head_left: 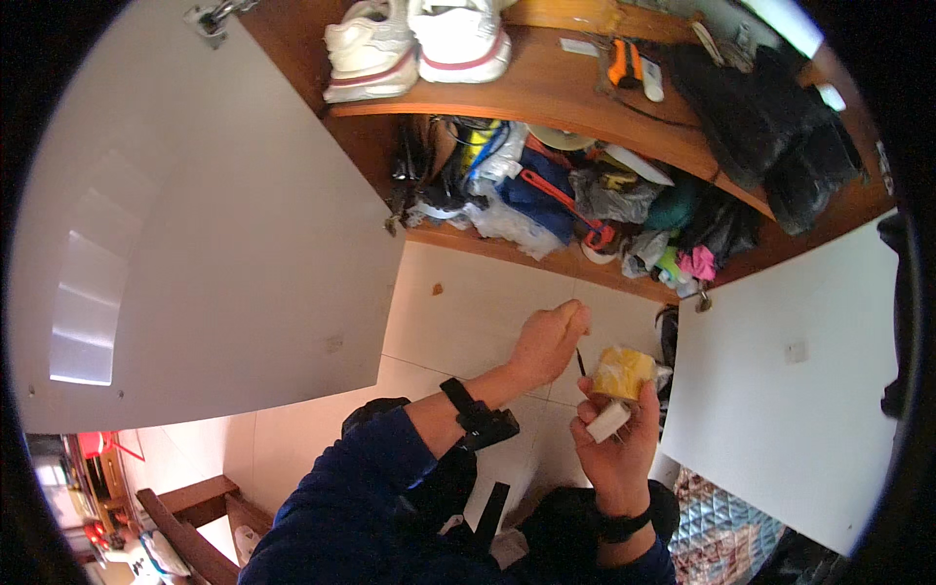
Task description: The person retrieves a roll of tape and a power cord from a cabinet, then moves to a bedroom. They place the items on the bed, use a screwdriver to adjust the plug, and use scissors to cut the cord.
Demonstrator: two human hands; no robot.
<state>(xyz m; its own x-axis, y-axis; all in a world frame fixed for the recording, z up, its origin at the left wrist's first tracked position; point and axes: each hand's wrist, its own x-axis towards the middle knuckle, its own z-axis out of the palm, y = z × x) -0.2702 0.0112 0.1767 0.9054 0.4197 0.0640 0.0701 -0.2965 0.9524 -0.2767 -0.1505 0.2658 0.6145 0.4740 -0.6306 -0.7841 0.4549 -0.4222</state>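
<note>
My left hand [548, 346] is closed in a fist in front of the open cabinet. A thin dark rod [581, 363] sticks out below its fingers; whatever part lies inside the fist is hidden. To its right, my right hand [624, 458] grips a roll of yellow tape [624, 374] with some clear film on it. A small white rectangular block [608, 421] is held in the same fingers, just under the roll. The rod's tip points down close to the roll, and I cannot tell if they touch.
White cabinet doors stand open at left [205, 234] and right [790, 361]. White shoes [463, 44], an orange utility knife [625, 63] and black boots [760, 127] sit on the upper shelf. Bags and a red-handled tool [551, 190] crowd the lower shelf. A wooden stool [185, 517] is lower left.
</note>
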